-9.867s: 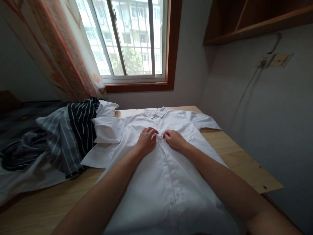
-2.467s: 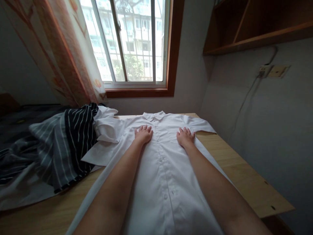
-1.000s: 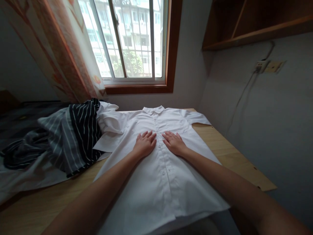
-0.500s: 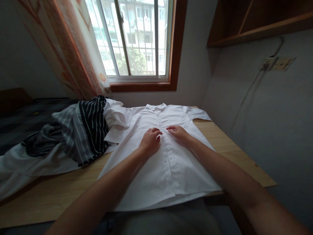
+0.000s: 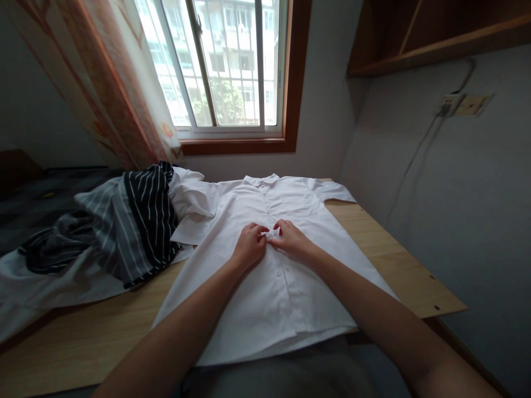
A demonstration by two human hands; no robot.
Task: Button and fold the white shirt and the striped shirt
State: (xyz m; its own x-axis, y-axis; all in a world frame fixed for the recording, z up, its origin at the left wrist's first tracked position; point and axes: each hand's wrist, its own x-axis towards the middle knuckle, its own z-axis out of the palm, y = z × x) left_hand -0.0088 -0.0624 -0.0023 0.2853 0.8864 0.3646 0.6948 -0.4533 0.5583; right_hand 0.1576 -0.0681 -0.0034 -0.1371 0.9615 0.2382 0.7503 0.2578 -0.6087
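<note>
A white short-sleeved shirt (image 5: pixel 244 309) lies front side up on a wooden table, its collar toward the window. Midway down its button placket, my left hand (image 5: pixel 250 243) pinches the left side of the front. My right hand (image 5: pixel 291 241) grips the placket just opposite, thumb and forefinger closed on the fabric. Between the two hands the cloth is bunched up slightly. Below them a small button (image 5: pixel 279 273) shows on the placket. The button at my fingertips, if any, is too small to make out.
A heap of striped black, grey and white clothes (image 5: pixel 141 221) lies on the left, touching the shirt's sleeve. The wooden table (image 5: pixel 398 260) ends at the right near a wall with a socket (image 5: pixel 452 104) and hanging cord. A window (image 5: pixel 224 66) stands behind.
Both hands have come together at the placket and now pinch the fabric, lifting it a little. Before, they hovered over or rested on the shirt with fingers loosely curled. The view has shifted slightly.
</note>
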